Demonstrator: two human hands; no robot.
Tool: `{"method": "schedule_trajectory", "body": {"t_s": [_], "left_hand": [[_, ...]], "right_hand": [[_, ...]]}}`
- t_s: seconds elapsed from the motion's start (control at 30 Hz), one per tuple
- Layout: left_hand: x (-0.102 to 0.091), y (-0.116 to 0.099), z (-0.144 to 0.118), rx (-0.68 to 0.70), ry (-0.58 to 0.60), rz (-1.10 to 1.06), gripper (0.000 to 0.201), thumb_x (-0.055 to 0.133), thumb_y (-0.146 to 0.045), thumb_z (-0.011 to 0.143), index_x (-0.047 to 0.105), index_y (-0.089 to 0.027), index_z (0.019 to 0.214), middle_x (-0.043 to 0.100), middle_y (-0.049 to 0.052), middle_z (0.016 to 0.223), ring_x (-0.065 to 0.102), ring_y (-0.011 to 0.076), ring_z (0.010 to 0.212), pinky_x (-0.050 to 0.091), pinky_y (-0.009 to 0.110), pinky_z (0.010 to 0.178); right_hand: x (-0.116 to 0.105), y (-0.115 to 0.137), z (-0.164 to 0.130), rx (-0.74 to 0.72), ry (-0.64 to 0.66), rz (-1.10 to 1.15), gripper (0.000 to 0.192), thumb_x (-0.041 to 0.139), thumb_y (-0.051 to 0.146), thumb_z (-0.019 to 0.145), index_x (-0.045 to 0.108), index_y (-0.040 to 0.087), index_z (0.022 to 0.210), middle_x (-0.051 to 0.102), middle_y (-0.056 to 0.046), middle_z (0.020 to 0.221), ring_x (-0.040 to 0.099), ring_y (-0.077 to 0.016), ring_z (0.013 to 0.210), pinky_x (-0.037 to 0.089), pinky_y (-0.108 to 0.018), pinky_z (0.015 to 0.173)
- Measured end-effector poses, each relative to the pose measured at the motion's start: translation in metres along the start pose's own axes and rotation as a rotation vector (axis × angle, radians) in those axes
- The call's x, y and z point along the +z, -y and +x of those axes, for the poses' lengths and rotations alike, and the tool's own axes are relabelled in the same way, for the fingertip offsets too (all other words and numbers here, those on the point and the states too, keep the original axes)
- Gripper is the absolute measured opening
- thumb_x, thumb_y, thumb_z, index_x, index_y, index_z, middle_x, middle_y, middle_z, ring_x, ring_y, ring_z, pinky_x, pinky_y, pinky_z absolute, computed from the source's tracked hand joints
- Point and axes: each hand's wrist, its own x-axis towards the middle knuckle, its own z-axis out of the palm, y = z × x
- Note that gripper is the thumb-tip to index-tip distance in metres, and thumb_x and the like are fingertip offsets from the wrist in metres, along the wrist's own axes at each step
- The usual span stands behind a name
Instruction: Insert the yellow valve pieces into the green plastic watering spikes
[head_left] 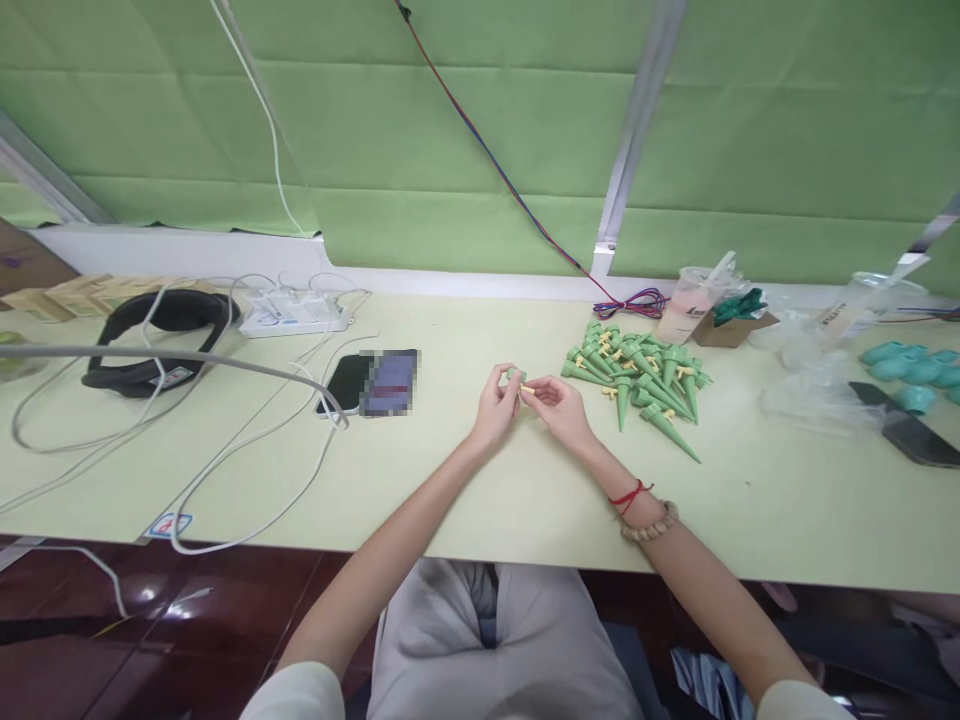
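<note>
My left hand point(495, 410) is closed round a green plastic spike point(515, 374); only its top end shows above the fingers. Opposite it, my right hand point(561, 408) pinches a small yellow valve piece point(529, 389), its tip touching or very close to the green part. Whether the two pieces are joined cannot be made out. To the right of my hands lies a loose pile of green spikes point(664, 365), many with yellow valves in their sides. One spike point(679, 437) points out toward the front of the table.
Two phones point(343, 385) lie left of my hands, near white cables, a power strip point(292, 312) and a black headband-like device point(161, 380). A drink cup point(682, 305) and small cardboard box point(727, 330) stand behind the pile. Plastic bags point(817, 400), another phone point(911, 425) and teal pieces point(915, 365) lie right.
</note>
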Motion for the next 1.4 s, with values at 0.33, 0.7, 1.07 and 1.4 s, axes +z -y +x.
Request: {"method": "schedule_trajectory", "body": {"t_s": [0.33, 0.7, 1.07, 1.4], "left_hand": [[0.001, -0.007, 0.005, -0.06, 0.087, -0.065, 0.034, 0.05, -0.052, 0.077, 0.048, -0.018, 0.076, 0.037, -0.009, 0.045, 0.027, 0.0024, 0.029, 0.016, 0.017, 0.031], [-0.008, -0.006, 0.007, -0.129, 0.118, -0.054, 0.037, 0.051, -0.055, 0.074, 0.05, -0.018, 0.072, 0.034, -0.01, 0.038, 0.026, 0.0034, 0.03, 0.017, 0.018, 0.035], [-0.019, -0.018, 0.008, -0.198, 0.195, -0.019, 0.039, 0.053, -0.053, 0.073, 0.05, -0.016, 0.062, 0.031, -0.008, 0.036, 0.022, 0.0035, 0.029, 0.013, 0.02, 0.033], [-0.01, -0.008, 0.008, -0.052, 0.088, -0.034, 0.037, 0.051, -0.056, 0.073, 0.047, -0.019, 0.075, 0.032, -0.011, 0.041, 0.025, 0.0027, 0.03, 0.016, 0.018, 0.035]], "right_hand": [[0.002, 0.008, -0.007, -0.177, 0.034, -0.189, 0.018, 0.047, 0.036, 0.082, 0.044, 0.021, 0.072, 0.054, 0.001, 0.066, 0.055, -0.0141, 0.064, 0.043, -0.024, 0.054], [0.003, 0.013, -0.01, -0.142, 0.089, -0.172, 0.016, 0.046, 0.034, 0.083, 0.043, 0.021, 0.075, 0.057, 0.001, 0.066, 0.058, -0.0134, 0.062, 0.044, -0.024, 0.059], [-0.003, 0.011, -0.007, -0.302, 0.181, -0.42, 0.017, 0.041, 0.029, 0.085, 0.047, 0.021, 0.071, 0.06, -0.005, 0.074, 0.057, -0.0189, 0.073, 0.043, -0.033, 0.071], [0.007, 0.019, -0.002, 0.277, 0.125, 0.358, 0.029, 0.063, 0.043, 0.068, 0.05, 0.017, 0.069, 0.06, 0.0, 0.065, 0.06, -0.0121, 0.06, 0.05, -0.033, 0.073]]}}
